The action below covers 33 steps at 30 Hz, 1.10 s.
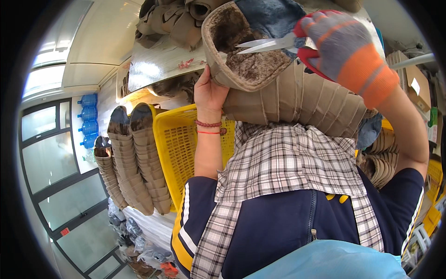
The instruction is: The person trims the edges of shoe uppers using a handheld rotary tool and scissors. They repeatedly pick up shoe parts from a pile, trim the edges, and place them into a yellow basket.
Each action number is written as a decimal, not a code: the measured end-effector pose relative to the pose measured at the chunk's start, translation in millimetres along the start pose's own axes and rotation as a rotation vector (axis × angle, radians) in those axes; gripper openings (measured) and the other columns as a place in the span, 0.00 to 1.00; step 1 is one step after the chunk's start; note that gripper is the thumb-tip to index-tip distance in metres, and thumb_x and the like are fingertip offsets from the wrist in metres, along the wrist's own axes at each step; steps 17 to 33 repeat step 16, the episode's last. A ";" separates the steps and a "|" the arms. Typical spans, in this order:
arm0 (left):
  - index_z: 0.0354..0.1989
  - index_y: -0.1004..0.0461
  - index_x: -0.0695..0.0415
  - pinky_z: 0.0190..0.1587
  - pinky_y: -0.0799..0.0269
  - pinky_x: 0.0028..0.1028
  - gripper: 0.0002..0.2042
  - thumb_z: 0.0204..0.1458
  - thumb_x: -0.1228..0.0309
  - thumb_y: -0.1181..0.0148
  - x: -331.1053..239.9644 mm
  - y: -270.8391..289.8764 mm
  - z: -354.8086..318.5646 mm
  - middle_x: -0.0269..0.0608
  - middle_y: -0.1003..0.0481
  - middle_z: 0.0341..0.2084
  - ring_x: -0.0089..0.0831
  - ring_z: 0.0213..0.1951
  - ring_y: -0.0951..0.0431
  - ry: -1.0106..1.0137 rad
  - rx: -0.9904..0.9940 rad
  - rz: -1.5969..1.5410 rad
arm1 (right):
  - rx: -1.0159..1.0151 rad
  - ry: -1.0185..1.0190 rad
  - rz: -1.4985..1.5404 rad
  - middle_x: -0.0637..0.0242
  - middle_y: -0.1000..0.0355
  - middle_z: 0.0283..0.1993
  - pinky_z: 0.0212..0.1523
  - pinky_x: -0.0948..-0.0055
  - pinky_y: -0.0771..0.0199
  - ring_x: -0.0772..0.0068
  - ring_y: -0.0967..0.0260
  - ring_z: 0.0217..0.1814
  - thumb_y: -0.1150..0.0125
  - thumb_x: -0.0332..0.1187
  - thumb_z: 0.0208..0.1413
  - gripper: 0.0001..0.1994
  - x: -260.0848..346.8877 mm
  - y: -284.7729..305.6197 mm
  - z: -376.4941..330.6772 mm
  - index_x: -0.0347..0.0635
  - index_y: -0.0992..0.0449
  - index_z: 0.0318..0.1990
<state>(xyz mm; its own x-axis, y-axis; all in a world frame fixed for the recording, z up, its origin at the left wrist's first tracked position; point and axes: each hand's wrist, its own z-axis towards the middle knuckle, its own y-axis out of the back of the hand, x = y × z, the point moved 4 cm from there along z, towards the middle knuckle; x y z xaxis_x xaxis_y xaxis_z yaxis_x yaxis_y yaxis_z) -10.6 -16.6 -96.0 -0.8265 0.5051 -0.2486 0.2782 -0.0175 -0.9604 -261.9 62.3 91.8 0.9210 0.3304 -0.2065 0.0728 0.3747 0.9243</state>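
Observation:
A tan, boot-like piece with brown fur lining [260, 65] faces up at the top centre. My left hand [210, 90], bare, supports its near-left edge, thumb up along the side and the other fingers mostly hidden. My right hand [344, 44] wears a grey and orange glove and grips red-handled scissors [272, 45]. Their blades are slightly parted and lie over the fur opening; whether they touch the fur I cannot tell. Dark blue material [269, 16] shows behind the blades. Below, a long stack of nested tan pieces [297, 95] lies across my front.
A yellow plastic basket [174, 153] stands at my left, beside tall stacks of nested tan pieces [139, 160]. More tan pieces [181, 23] are heaped on the worktable [153, 65]. Blue water bottles [88, 121] stand by the wall. A cardboard box [418, 88] is at right.

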 end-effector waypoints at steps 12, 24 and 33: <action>0.60 0.38 0.60 0.64 0.45 0.42 0.19 0.62 0.68 0.57 10.3 -8.5 -1.9 0.43 0.35 0.58 0.39 0.60 0.37 0.023 0.092 0.091 | 0.053 0.233 -0.203 0.66 0.27 0.23 0.24 0.69 0.33 0.68 0.28 0.26 0.44 0.36 0.42 0.07 22.6 -45.7 36.2 0.45 0.23 0.24; 0.61 0.40 0.59 0.64 0.47 0.42 0.20 0.62 0.68 0.57 12.1 -6.3 2.1 0.44 0.37 0.60 0.39 0.61 0.39 0.030 0.059 0.056 | 0.081 0.180 -0.199 0.66 0.26 0.23 0.23 0.69 0.32 0.68 0.27 0.27 0.44 0.36 0.42 0.07 22.3 -51.5 38.1 0.45 0.22 0.24; 0.61 0.40 0.59 0.64 0.47 0.42 0.20 0.62 0.68 0.57 12.1 -6.3 2.1 0.44 0.37 0.60 0.39 0.61 0.39 0.030 0.059 0.056 | 0.081 0.180 -0.199 0.66 0.26 0.23 0.23 0.69 0.32 0.68 0.27 0.27 0.44 0.36 0.42 0.07 22.3 -51.5 38.1 0.45 0.22 0.24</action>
